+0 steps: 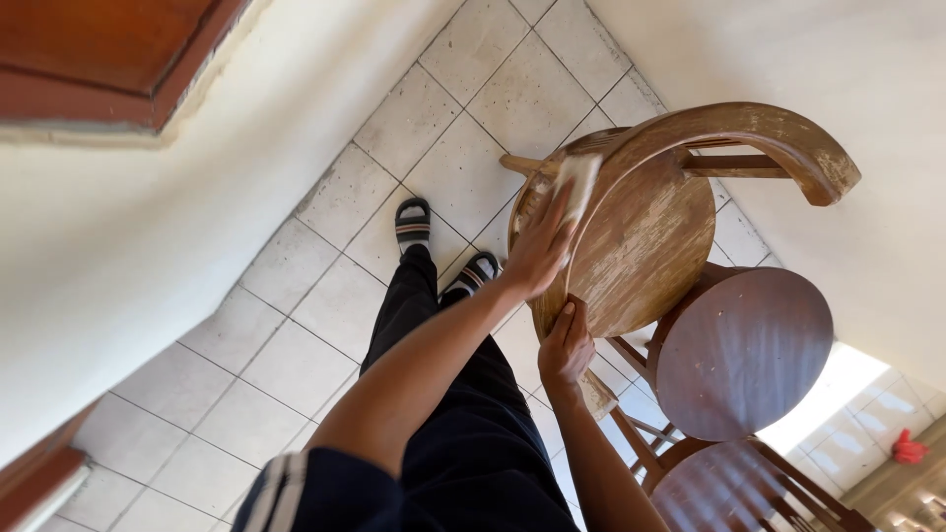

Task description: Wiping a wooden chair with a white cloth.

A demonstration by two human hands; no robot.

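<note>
Tiled floor (296,345); stacked chairs (744,355) beside worn chair (650,236).

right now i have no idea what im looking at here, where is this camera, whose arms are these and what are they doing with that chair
There is one picture, taken by a camera worn on a person's head and pointing down, so the arms coming in from the bottom are that person's own. You also see their dark trousers and striped sandals on a pale tiled floor.

In front of them is a worn wooden chair with a round seat and a curved backrest. The left hand presses a small pale pad or cloth against the seat's edge; I cannot tell which it is. The right hand grips the lower rim of the seat, fingers curled around it.

Beside it are darker round wooden seats, probably more chairs.
</note>
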